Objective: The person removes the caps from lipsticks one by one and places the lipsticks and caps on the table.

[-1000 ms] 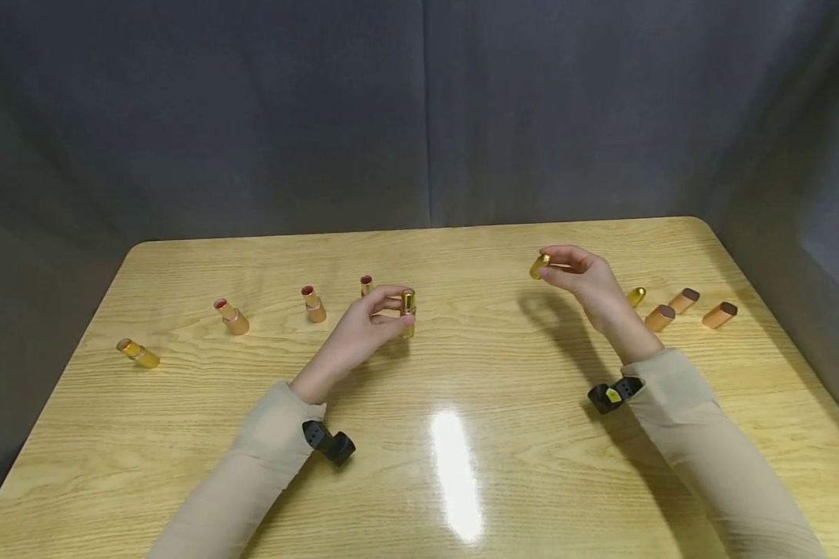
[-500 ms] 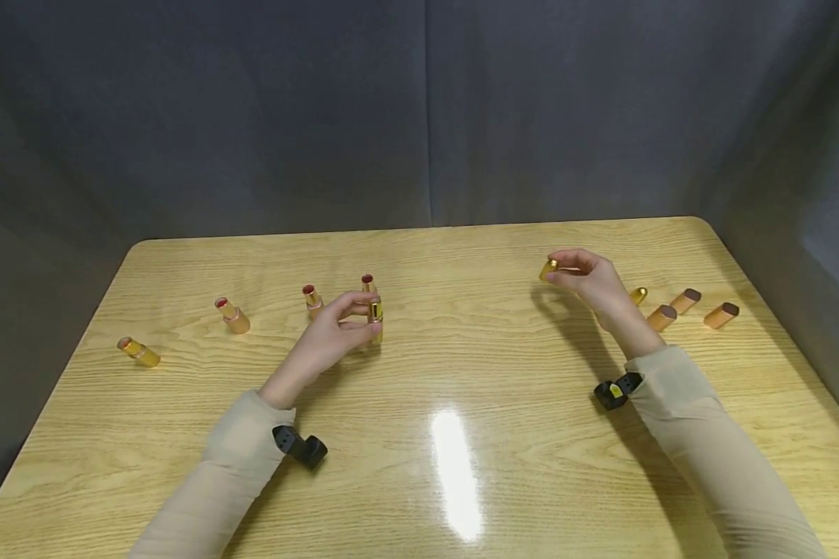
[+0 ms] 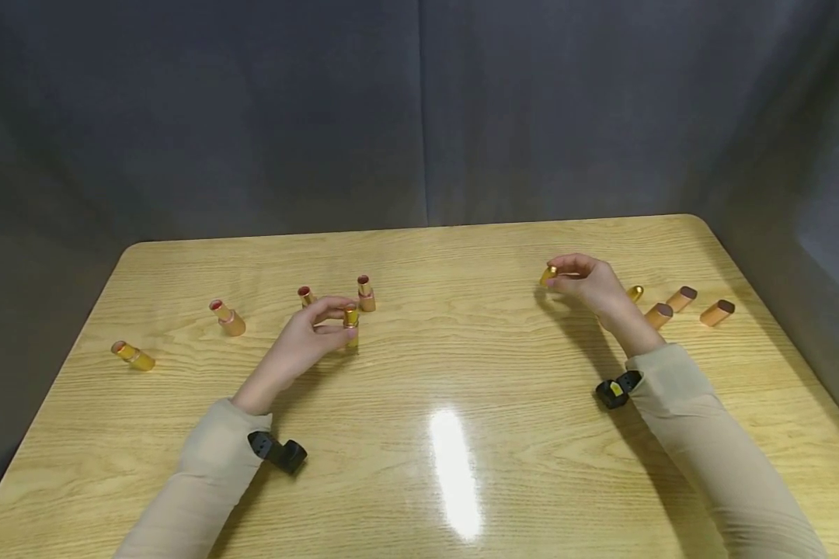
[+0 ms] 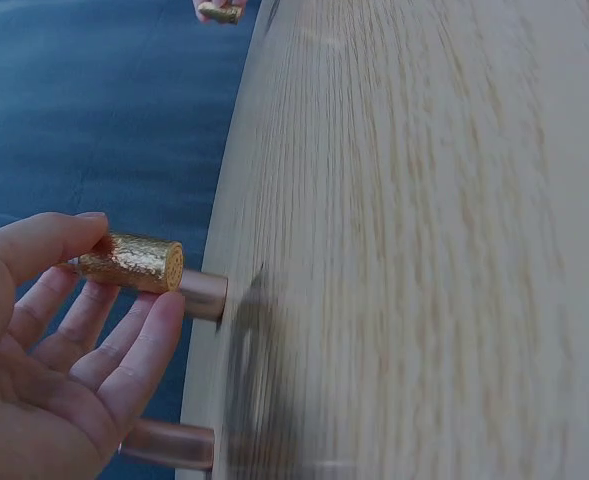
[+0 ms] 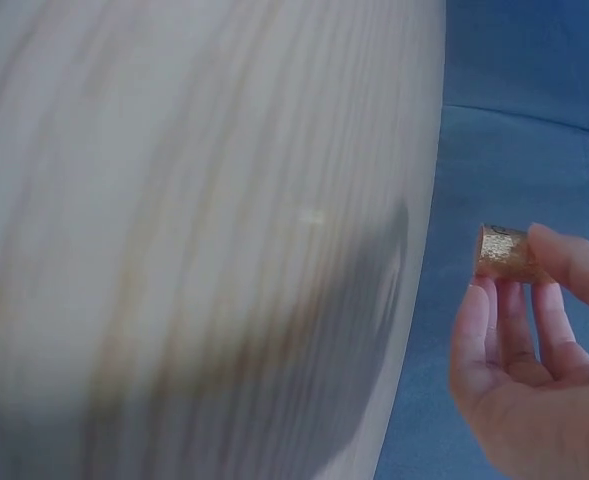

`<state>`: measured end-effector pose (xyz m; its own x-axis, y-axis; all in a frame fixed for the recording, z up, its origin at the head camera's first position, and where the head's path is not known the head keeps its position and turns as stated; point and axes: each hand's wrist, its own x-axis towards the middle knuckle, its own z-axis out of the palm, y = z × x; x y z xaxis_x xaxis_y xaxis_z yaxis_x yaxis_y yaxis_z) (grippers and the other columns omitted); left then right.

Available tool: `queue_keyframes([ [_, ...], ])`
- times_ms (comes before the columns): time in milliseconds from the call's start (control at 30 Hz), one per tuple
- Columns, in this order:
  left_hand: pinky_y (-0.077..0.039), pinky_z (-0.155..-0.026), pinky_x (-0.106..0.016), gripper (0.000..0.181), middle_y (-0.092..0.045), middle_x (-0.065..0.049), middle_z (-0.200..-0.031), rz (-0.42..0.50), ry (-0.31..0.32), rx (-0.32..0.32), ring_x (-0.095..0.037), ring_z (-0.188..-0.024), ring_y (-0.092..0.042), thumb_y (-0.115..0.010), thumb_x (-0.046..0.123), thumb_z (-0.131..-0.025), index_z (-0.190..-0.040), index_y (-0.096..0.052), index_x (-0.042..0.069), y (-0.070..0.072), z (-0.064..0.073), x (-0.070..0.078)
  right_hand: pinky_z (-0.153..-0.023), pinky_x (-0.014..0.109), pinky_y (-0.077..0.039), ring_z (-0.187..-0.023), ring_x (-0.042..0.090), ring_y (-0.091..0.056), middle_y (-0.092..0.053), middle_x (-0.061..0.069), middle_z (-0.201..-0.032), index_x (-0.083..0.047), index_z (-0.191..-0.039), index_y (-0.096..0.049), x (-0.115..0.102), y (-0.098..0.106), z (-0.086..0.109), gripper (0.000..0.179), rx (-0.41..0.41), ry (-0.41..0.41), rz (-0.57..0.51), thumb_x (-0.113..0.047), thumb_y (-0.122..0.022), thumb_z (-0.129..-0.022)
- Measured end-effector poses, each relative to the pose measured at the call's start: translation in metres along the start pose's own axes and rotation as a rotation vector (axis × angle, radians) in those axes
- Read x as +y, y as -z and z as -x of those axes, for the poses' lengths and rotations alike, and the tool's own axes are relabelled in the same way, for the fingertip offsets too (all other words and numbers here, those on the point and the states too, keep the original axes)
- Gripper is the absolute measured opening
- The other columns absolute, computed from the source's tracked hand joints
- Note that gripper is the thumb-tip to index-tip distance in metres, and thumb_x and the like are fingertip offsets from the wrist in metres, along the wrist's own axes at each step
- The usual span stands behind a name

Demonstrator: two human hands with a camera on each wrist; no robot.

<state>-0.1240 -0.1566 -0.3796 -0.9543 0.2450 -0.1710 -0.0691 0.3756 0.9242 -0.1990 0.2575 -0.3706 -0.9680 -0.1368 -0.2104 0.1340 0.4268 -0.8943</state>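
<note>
My left hand (image 3: 299, 348) pinches an uncapped gold lipstick (image 3: 351, 317) upright between thumb and fingers, above the left-centre of the table. Its textured gold base (image 4: 139, 263) faces the table in the left wrist view. Just behind stand two rose-gold lipsticks with red tips, one (image 3: 367, 296) fully in sight and one (image 3: 306, 296) partly hidden by the hand. Further right, my right hand (image 3: 590, 289) holds a short gold lipstick cap (image 3: 548, 276) by thumb and fingertips, raised over the table. In the right wrist view this cap (image 5: 504, 252) shows a textured side.
Left on the wooden table (image 3: 419, 481) stand another rose-gold lipstick (image 3: 228, 319) and a gold lipstick (image 3: 134, 355). Right of my right hand are a gold cap (image 3: 635, 293) and several rose-gold caps (image 3: 717, 313). A dark curtain (image 3: 419, 116) hangs behind the table's far edge.
My left hand has moved left with the gold lipstick, uncovering the rose-gold lipstick behind it. My right hand has shifted slightly right and nearer, still holding the gold cap.
</note>
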Motion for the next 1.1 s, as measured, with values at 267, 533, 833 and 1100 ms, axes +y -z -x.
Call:
queue_keyframes([
  [267,-0.052,-0.090,-0.032,0.047,-0.048,-0.023,-0.136,-0.019,0.018,0.020,-0.040,-0.122,-0.054,-0.060,0.012,-0.094,-0.137,-0.045,0.002,0.010,0.005,-0.004,-0.078,0.013,-0.046,-0.083,-0.007,-0.055,-0.056,-0.025,-0.085,0.005,-0.127,-0.048,0.003,0.001,0.000,0.039,-0.017,-0.021,0.020,-0.011,-0.059,-0.094],
  [533,-0.050,-0.091,-0.030,0.047,-0.046,-0.024,-0.136,-0.043,0.057,0.052,-0.041,-0.126,-0.051,-0.059,0.013,-0.094,-0.137,-0.045,0.001,0.018,0.008,-0.011,-0.076,0.013,-0.047,-0.081,-0.008,-0.055,-0.056,-0.026,-0.084,0.005,-0.125,-0.049,0.006,0.002,-0.003,0.036,-0.018,-0.023,0.036,-0.008,-0.059,-0.093],
  [833,-0.046,-0.101,-0.040,0.048,-0.044,-0.025,-0.138,-0.012,0.074,0.050,-0.042,-0.129,-0.047,-0.058,0.011,-0.094,-0.138,-0.042,-0.002,0.022,0.010,-0.021,-0.074,0.011,-0.047,-0.078,-0.010,-0.056,-0.056,-0.025,-0.085,0.007,-0.129,-0.047,0.010,0.003,-0.008,0.041,-0.038,-0.038,0.054,-0.005,-0.060,-0.092],
  [1100,-0.045,-0.104,-0.045,0.049,-0.045,-0.025,-0.138,-0.014,0.088,0.053,-0.042,-0.129,-0.047,-0.058,0.010,-0.094,-0.138,-0.042,-0.002,0.024,0.008,-0.023,-0.073,0.011,-0.047,-0.077,-0.010,-0.056,-0.056,-0.023,-0.085,0.007,-0.131,-0.047,0.012,0.005,-0.009,0.042,-0.059,-0.058,0.075,-0.006,-0.060,-0.092],
])
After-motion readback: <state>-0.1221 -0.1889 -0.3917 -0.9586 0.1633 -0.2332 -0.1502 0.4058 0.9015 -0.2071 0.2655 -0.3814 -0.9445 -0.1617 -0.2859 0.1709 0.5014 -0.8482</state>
